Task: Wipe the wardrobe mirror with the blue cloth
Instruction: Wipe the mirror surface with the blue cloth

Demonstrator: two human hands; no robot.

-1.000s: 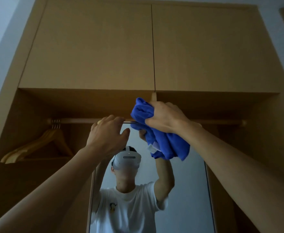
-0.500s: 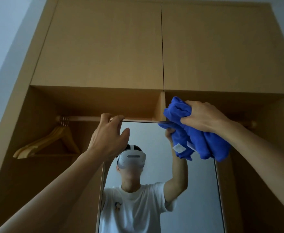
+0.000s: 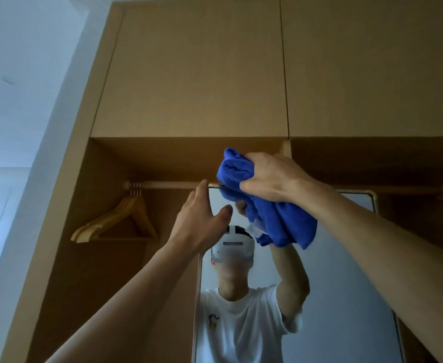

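Note:
The tall wardrobe mirror point(image 3: 346, 271) stands in the open wooden wardrobe and reflects a person in a white T-shirt and headset. My right hand point(image 3: 272, 176) grips the bunched blue cloth point(image 3: 280, 221) and holds it against the mirror's top edge, left of its middle. A white label hangs from the cloth's lower part. My left hand point(image 3: 197, 221) holds the mirror's top left corner, with the thumb in front of the glass and the fingers round the edge.
A wooden rail point(image 3: 168, 185) runs behind the mirror's top, with wooden hangers point(image 3: 115, 224) at its left. Closed upper cabinet doors point(image 3: 194, 74) sit above. A white wall point(image 3: 32, 100) borders the wardrobe on the left.
My right hand has carried the cloth from the mirror's top right back toward the top left. My left hand has stayed at the top left corner. The view has turned left.

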